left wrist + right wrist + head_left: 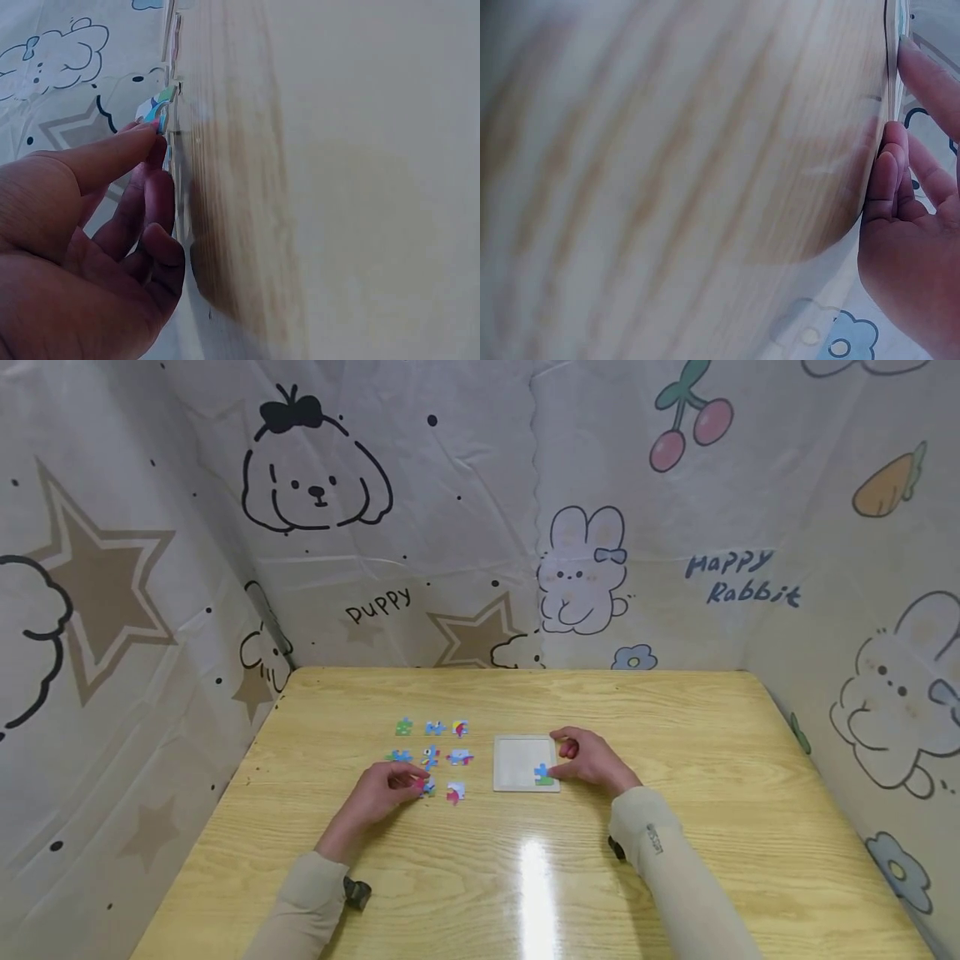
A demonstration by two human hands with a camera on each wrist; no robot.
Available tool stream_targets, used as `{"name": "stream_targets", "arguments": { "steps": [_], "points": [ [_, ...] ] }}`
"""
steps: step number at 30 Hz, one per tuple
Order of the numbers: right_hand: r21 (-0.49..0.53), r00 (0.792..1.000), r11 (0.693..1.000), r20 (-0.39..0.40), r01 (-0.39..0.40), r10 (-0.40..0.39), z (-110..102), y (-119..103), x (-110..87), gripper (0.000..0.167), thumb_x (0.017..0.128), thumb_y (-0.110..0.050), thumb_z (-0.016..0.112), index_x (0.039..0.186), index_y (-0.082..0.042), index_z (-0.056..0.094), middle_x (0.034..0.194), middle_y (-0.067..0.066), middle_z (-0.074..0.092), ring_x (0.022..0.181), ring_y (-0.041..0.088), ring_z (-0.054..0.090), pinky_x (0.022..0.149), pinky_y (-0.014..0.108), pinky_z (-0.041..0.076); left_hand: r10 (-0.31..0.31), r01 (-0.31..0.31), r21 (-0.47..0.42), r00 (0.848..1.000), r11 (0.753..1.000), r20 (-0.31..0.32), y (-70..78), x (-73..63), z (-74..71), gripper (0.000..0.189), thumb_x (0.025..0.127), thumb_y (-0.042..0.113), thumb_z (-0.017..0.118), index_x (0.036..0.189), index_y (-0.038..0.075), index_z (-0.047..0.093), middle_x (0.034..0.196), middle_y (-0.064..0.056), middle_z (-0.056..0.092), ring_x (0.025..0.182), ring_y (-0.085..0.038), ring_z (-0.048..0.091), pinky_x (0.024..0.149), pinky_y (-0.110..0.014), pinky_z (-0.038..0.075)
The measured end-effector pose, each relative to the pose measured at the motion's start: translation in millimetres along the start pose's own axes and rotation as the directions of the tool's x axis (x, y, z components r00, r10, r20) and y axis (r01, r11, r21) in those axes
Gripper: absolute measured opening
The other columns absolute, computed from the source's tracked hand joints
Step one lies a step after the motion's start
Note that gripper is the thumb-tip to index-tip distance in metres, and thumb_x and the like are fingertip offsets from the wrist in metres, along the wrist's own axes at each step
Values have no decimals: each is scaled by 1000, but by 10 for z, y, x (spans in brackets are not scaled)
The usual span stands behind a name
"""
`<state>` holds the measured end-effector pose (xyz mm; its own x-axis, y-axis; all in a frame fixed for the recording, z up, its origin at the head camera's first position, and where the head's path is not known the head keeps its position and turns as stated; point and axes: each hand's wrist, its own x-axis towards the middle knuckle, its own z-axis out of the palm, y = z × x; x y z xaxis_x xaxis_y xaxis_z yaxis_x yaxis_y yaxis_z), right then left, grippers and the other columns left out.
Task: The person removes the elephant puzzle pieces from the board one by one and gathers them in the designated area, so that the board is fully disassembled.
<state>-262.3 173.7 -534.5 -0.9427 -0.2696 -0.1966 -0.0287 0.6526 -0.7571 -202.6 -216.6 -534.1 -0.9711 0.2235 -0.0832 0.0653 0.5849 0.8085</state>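
Between thumb and fingertips my left hand [381, 793] pinches a small jigsaw piece [156, 112], which is tilted up at the near left of the loose pieces. Its colours are blue, green and pink. A square puzzle tray [517, 737] with a pale rim lies to the right. One blue and green jigsaw piece [543, 779] sits in its near right corner. My right hand [594, 760] rests at the tray's right side, its index finger by the far corner and its thumb [928, 79] extended to the rim beside that piece. Its other fingers are curled against the table.
Several loose jigsaw pieces lie in rough rows left of the tray, among them a green one [404, 727] at the back and a white and pink one [455, 792] in front. The wooden table [465, 877] meets patterned curtains [465, 543] at its back and sides.
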Motion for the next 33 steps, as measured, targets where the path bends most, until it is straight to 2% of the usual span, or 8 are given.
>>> {"name": "stream_targets", "arguments": {
  "steps": [15, 19, 28, 33],
  "points": [
    [8, 1000, 1000, 2, 0, 0, 16, 5, 4, 67, 83, -13, 88, 141, -1, 58, 102, 9, 58, 94, 22, 51, 81, 32, 43, 21, -20, 95, 1000, 995, -12, 29, -1, 8, 18, 93, 3, 75, 109, 10, 79, 98, -3, 75, 85, -13, 60, 77, -26, 48],
    [4, 1000, 1000, 0, -3, 3, 13, 10, 6, 67, 83, -13, 88, 141, -1, 58, 101, 8, 58, 94, 22, 50, 81, 32, 43, 22, -20, 90, 1000, 996, -15, 28, 2, 21, 18, 91, 2, 76, 108, 8, 78, 98, -5, 76, 83, -13, 58, 74, -26, 46],
    [8, 1000, 1000, 2, 1, -1, 11, 15, 7, 67, 83, -13, 88, 141, -1, 58, 101, 9, 58, 94, 22, 50, 81, 33, 42, -4, 6, 85, 1000, 996, -27, -7, 19, 40, 19, 92, 5, 77, 110, 9, 78, 109, -7, 77, 84, -13, 58, 75, -25, 47],
    [7, 1000, 1000, 3, 3, -3, 8, 10, 7, 67, 83, -13, 88, 141, -1, 58, 101, 9, 58, 94, 23, 50, 81, 33, 42, -10, 13, 82, 999, 997, -33, -4, 14, 45, 18, 92, 5, 77, 110, 9, 78, 108, -6, 77, 84, -13, 57, 75, -26, 46]
  ]
}}
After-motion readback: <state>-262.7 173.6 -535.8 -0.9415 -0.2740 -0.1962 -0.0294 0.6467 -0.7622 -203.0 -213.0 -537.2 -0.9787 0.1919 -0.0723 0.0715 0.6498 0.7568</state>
